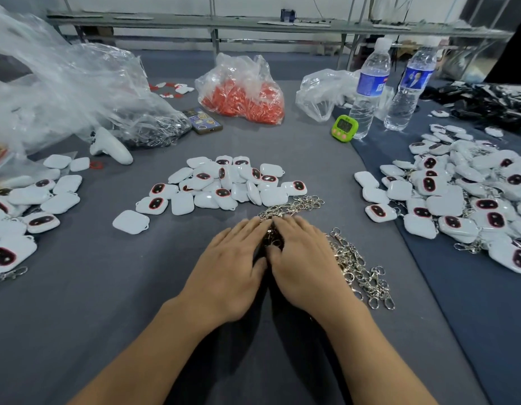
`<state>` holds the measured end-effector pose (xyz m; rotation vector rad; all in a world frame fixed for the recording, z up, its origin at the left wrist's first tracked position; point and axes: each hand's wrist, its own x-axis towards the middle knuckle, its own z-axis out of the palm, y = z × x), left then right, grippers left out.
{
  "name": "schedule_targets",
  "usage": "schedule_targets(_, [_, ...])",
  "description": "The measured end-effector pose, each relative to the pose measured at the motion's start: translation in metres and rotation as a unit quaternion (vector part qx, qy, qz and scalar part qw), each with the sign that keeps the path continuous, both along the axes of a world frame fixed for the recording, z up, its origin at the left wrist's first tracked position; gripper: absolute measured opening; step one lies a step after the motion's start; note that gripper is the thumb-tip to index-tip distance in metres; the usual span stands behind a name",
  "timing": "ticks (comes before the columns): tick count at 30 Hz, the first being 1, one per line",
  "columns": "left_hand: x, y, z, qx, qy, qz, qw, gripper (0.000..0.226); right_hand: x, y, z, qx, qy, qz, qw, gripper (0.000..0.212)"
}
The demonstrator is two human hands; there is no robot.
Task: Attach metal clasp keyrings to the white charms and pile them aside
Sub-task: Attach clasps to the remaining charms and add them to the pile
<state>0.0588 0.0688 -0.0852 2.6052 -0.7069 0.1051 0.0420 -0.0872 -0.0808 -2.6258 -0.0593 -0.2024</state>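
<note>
Now our left hand (pixel 233 258) and right hand (pixel 303 258) lie flat, fingers loose, grasping nothing, on the clasps (pixel 355 267); we should pinch out one cleanly, untangled, before reaching the charms (pixel 221 185) heaped just beyond.

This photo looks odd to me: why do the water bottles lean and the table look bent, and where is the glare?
Head view: the wide-angle lens bends straight lines, so the bottles lean rightward and the table seam curves; head view: light glints off the glossy white charms and the clear plastic bag; head view: dark shadow lies between the forearms.
</note>
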Motion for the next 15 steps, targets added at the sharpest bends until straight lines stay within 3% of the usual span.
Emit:
schedule_targets(3, [0.000, 0.000, 0.000, -0.002, -0.003, 0.001, 1.000, 0.061, 0.004, -0.009, 0.006, 0.151, -0.064, -0.048, 0.985, 0.041])
schedule_targets(5, [0.001, 0.000, -0.001, 0.006, 0.000, 0.002, 1.000, 0.061, 0.018, -0.028, 0.010, 0.116, -0.091, -0.119, 0.982, 0.043])
schedule_targets(9, [0.004, -0.001, -0.002, 0.019, 0.011, -0.004, 1.000, 0.066, 0.046, -0.034, 0.005, -0.048, 0.032, -0.123, 0.991, 0.051])
schedule_targets(13, [0.003, -0.001, -0.004, 0.024, 0.013, -0.001, 1.000, 0.070, 0.047, -0.011, 0.002, -0.059, 0.014, -0.039, 0.997, 0.045])
schedule_targets(15, [0.003, -0.003, -0.003, 0.012, 0.009, 0.002, 1.000, 0.066, 0.040, -0.009, 0.007, 0.000, 0.021, -0.036, 0.999, 0.040])
